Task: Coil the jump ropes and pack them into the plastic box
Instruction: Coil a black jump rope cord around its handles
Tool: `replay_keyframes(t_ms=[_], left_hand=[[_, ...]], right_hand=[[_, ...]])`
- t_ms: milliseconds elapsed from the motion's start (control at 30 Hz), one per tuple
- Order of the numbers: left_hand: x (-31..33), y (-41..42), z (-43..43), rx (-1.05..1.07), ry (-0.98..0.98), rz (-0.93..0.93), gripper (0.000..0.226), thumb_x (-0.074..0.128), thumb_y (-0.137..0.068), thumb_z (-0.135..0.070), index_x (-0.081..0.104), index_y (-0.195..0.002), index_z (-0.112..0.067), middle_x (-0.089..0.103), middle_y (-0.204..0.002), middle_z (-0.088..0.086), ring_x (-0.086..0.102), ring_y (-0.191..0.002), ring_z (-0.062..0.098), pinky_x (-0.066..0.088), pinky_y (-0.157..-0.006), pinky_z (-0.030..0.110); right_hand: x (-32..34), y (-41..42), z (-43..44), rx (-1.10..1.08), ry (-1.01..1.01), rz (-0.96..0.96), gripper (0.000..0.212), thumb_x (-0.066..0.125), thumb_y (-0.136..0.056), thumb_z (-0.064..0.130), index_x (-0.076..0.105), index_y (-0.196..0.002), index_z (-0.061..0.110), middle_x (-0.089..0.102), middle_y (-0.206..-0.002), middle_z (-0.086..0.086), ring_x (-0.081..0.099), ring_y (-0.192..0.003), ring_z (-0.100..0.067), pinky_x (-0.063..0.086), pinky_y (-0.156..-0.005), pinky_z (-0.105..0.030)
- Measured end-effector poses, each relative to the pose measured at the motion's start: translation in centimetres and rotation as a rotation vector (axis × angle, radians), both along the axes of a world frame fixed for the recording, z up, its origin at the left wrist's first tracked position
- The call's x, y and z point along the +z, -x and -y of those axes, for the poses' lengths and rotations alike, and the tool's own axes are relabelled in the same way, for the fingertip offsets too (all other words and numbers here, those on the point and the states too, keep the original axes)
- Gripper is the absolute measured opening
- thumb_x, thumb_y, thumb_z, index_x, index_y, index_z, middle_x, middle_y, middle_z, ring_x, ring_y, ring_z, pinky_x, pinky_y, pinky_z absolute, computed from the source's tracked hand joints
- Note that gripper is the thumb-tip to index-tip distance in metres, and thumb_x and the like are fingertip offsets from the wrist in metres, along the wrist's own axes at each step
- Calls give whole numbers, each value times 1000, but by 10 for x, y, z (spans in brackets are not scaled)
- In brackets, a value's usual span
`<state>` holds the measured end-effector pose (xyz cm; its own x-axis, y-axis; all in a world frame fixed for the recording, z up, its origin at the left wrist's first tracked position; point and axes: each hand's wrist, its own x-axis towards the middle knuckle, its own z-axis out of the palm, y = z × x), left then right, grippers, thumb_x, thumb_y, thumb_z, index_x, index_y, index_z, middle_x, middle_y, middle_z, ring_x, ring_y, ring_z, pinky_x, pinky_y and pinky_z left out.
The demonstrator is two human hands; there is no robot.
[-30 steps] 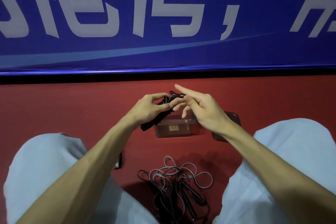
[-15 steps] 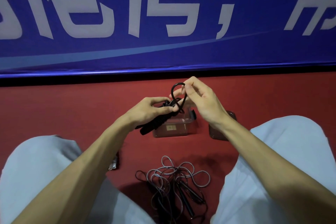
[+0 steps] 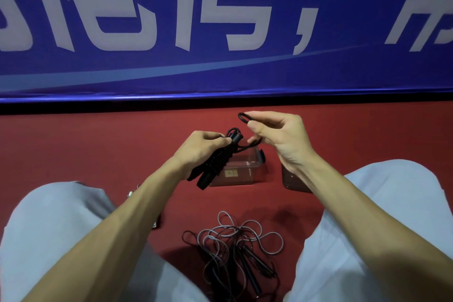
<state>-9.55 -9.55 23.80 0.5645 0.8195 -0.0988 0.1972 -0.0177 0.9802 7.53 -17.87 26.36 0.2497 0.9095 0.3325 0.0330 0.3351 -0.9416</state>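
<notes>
Right hand (image 3: 282,141) pinches rope loop (image 3: 239,117), clear of left hand's (image 3: 198,152) bundle (image 3: 217,163).

Plastic box (image 3: 241,174): stood on floor (image 3: 73,144), before banner (image 3: 220,68). Lid (image 3: 291,181): lay just right of box. Loose jump rope (image 3: 235,247): lay on floor between knees, nearer than box. Wound jump rope (image 3: 217,163): held above box, left hand (image 3: 198,152) gripping bundle, right hand (image 3: 282,137) pinching its end loop.
</notes>
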Motion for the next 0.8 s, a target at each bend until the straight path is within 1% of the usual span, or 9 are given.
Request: replay_keyframes(t_ms=[67, 133, 267, 367, 467, 633, 667, 767, 800], left_hand=[[1, -2, 3, 53, 56, 45, 22, 63, -94, -21, 72, -99, -2, 68, -72, 9, 63, -59, 18, 53, -53, 30], [1, -3, 3, 98, 113, 117, 20, 65, -93, -18, 70, -106, -3, 69, -73, 10, 64, -56, 18, 54, -51, 29], [-1, -6, 2, 145, 140, 212, 28, 69, -89, -13, 68, -117, -15, 72, -79, 10, 68, -62, 24, 59, -62, 37], [1, -6, 4, 151, 152, 244, 25, 69, -88, -11, 70, -113, -15, 71, -78, 12, 67, -61, 25, 59, -65, 39], [4, -5, 6, 143, 192, 268, 16, 69, -88, -11, 72, -104, -14, 71, -80, 14, 66, -60, 25, 58, -66, 38], [6, -4, 8, 86, 126, 211, 10, 68, -90, -12, 72, -98, -14, 70, -83, 12, 64, -63, 21, 57, -64, 36], [7, -4, 10, 68, 108, 185, 12, 66, -90, -12, 71, -101, -13, 70, -82, 11, 64, -64, 21, 56, -61, 35], [7, -5, 13, 33, 68, 147, 14, 63, -93, -12, 68, -105, -9, 67, -81, 10, 61, -68, 24, 55, -57, 33], [7, -5, 14, 33, 46, 146, 13, 63, -93, -12, 68, -104, -9, 66, -80, 10, 60, -69, 25, 55, -58, 35]], right_hand=[[0, 3, -1, -63, -12, 32, 17, 71, -80, -2, 74, -90, 13, 72, -70, 4, 62, -51, -17, 56, -67, -44], [0, 2, -2, -126, -16, 30, 16, 73, -79, -2, 74, -88, 11, 69, -64, 6, 59, -46, -17, 54, -66, -47], [-4, -1, -4, -219, 15, 65, 14, 76, -77, 1, 76, -82, 15, 72, -69, 3, 55, -41, -17, 49, -54, -33], [-10, -2, -6, -282, 66, 223, 11, 79, -77, 9, 77, -84, 16, 75, -77, 2, 63, -45, -19, 50, -53, -28], [-16, -3, -8, -348, 98, 358, 10, 81, -76, 16, 77, -83, 22, 73, -70, 7, 67, -48, -17, 55, -57, -29], [-17, 3, -4, -378, 53, 553, 14, 81, -77, 13, 78, -91, 10, 70, -75, -3, 66, -52, -12, 44, -47, -9], [-17, 5, -4, -382, 28, 601, 14, 81, -77, 11, 79, -91, 10, 69, -76, -4, 66, -54, -15, 46, -47, -11], [-21, 5, -6, -421, -40, 757, 12, 81, -77, 13, 80, -89, 16, 70, -76, -2, 64, -59, -15, 56, -59, -32], [-22, 4, -7, -429, -54, 773, 12, 81, -77, 14, 80, -89, 16, 70, -76, -1, 63, -60, -13, 56, -61, -33]])
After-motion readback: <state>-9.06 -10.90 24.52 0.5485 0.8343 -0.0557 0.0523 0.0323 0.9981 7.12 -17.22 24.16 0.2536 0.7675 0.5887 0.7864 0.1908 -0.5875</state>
